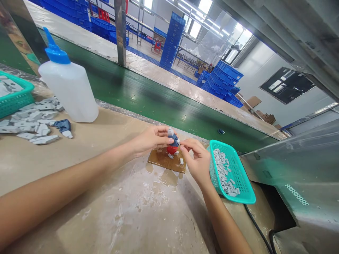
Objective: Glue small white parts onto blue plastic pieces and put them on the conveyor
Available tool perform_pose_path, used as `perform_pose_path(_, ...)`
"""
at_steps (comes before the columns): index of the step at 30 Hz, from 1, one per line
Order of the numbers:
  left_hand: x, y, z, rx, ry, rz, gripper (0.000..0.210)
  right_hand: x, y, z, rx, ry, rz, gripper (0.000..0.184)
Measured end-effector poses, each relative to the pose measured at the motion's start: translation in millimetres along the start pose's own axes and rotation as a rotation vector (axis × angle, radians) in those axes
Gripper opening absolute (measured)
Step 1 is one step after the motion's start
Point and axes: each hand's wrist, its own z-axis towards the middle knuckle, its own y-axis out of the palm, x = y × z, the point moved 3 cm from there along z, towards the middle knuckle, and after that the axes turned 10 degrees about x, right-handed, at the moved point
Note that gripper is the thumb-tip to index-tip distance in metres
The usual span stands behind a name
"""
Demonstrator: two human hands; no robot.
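My left hand (156, 139) pinches a small dark blue and grey plastic part (173, 137) and holds it upright over a brown board (161, 159). Close on the other side, my right hand (196, 155) has thumb and forefinger pressed together at the part's edge, around a tiny light piece that is hard to make out. Just below the part sits a round red thing (172, 150) on the board. Small grey-white pieces (181, 161) lie on the board beside it.
A teal basket (247, 190) of small grey pieces stands right. At left are a white squeeze bottle (71, 91) with blue cap, a heap of grey parts (34, 121), a blue-grey part (63, 126) and another teal basket (18, 100). A green conveyor (148, 98) runs behind.
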Motion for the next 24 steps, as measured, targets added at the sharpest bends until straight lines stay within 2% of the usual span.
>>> perform_pose_path(5, -4, 1.3, 0, 0.015, 0.005, -0.057, 0.025, -4, 0, -2, -0.024, -0.11, -0.05, 0.023)
perform_pose_path(12, -8, 8.6, -5, 0.072, 0.031, -0.104, 0.025, -10, 3, -5, -0.013, -0.349, -0.202, 0.02)
perform_pose_path(16, -11, 8.6, -4, 0.062, 0.025, -0.126, 0.024, -10, 7, -9, -0.025, -0.426, -0.254, 0.024)
perform_pose_path(19, -11, 7.4, -3, 0.072, 0.012, -0.14, 0.025, -12, 6, -9, -0.025, -0.421, -0.266, 0.027)
perform_pose_path(24, -7, 5.4, -1, 0.158, 0.009, -0.204, 0.027, -14, -8, -2, 0.054, -0.298, -0.296, 0.027)
